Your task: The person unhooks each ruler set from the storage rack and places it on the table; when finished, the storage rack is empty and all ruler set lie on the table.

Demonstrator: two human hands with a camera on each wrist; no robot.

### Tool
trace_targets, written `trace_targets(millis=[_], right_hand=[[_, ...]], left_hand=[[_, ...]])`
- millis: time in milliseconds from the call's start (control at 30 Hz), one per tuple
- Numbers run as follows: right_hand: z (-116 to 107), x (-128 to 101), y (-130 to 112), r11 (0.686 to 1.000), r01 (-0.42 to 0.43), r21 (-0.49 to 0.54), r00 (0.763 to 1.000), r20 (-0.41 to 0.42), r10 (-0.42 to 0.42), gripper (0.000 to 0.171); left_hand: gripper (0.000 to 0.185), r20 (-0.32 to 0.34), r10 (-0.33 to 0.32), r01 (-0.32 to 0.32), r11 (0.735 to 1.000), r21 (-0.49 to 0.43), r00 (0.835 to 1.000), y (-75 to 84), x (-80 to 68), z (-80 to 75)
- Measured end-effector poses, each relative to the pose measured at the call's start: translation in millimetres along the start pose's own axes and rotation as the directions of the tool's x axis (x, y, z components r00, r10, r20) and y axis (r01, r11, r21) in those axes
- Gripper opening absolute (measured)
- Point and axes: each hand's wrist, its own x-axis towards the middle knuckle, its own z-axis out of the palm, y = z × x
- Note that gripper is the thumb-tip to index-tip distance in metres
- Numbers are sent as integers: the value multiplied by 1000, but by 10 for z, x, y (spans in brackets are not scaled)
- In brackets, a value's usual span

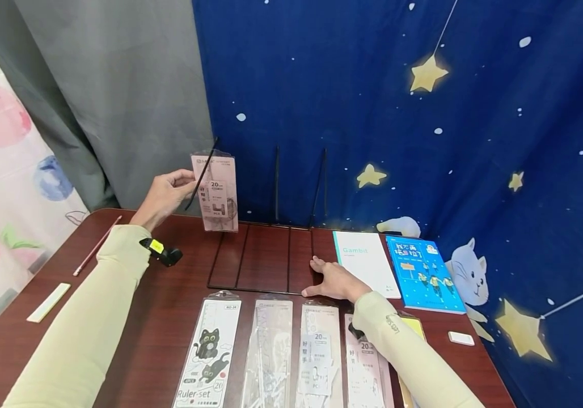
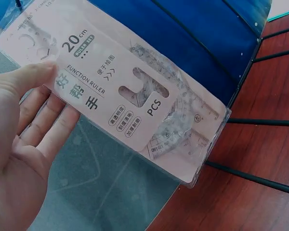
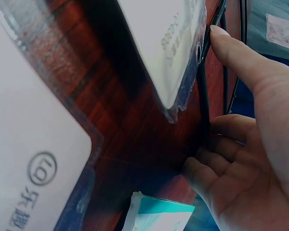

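Observation:
My left hand (image 1: 166,195) pinches the left edge of a clear-wrapped pink ruler set (image 1: 220,224) marked 20 cm, held upright above the tabletop. In the left wrist view, the thumb lies on the front of the ruler set (image 2: 149,103) and the fingers are partly behind it. One slanted black wire of the rack crosses before the package in the head view. The black wire rack (image 1: 256,290) has its base flat on the table. At the rack's right front corner, my right hand (image 1: 337,280) grips the wire (image 3: 204,91) between thumb and curled fingers.
Packaged ruler sets lie along the front, including a cat-printed one (image 1: 208,351) and a clear one (image 1: 273,351). Right of the rack are a white notebook (image 1: 368,263) and a blue book (image 1: 426,277). A pencil (image 1: 97,246) and white bar (image 1: 49,302) lie left; an eraser (image 1: 461,338) lies right.

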Motion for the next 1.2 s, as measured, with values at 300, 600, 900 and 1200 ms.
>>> trace_targets(millis=[300, 600, 900, 1200], right_hand=[[-1, 9, 7, 1000, 10, 1, 1000, -2, -10, 95], [9, -2, 9, 1000, 12, -10, 1000, 0, -12, 96], [15, -1, 0, 1000, 13, -7, 1000, 4, -13, 96], [-2, -15, -8, 1000, -2, -2, 1000, 4, 2, 95]], left_hand=[[44, -11, 34, -34, 999, 32, 999, 34, -130, -31], [30, 7, 96, -96, 995, -25, 995, 1, -335, -71], [23, 59, 142, -131, 979, -154, 988, -82, -613, -66], [19, 81, 158, -147, 981, -123, 984, -92, -896, -88]])
